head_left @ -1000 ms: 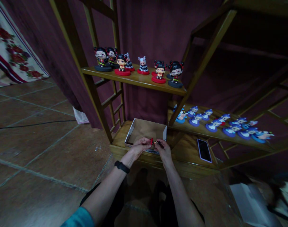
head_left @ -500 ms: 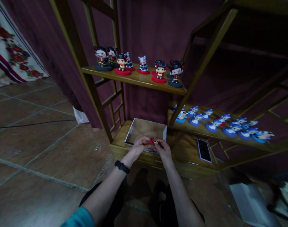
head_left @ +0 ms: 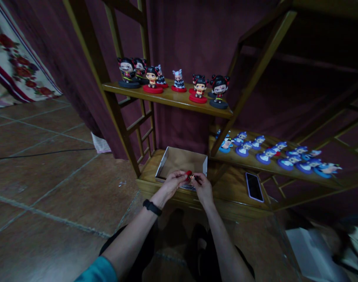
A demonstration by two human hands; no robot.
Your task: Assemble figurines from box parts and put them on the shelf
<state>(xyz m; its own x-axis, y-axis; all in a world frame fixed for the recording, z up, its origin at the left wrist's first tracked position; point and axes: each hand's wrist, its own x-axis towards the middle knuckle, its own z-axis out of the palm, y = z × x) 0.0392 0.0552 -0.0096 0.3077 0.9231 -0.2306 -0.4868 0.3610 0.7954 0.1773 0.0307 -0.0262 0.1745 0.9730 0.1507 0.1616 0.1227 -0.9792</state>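
Between my two hands, over the front edge of an open cardboard box (head_left: 186,154), is a small figurine (head_left: 192,177) lying sideways with a red base. My left hand (head_left: 175,182) pinches the red base. Fingers of my right hand (head_left: 203,187) close on the figurine's dark-haired head end, covering much of it. The box sits on the low wooden shelf and its visible inside is bare brown card.
An upper wooden shelf (head_left: 167,96) bears several figurines (head_left: 152,78) on red and black bases. Right of it, a lower shelf holds several blue and purple figurines (head_left: 265,154). A phone (head_left: 254,187) lies below them. A white box (head_left: 314,250) is on the floor at right.
The figurine has turned slightly in my fingers, so its red base shows broader now. Both hands stay in about the same place, and the shelves look unchanged.
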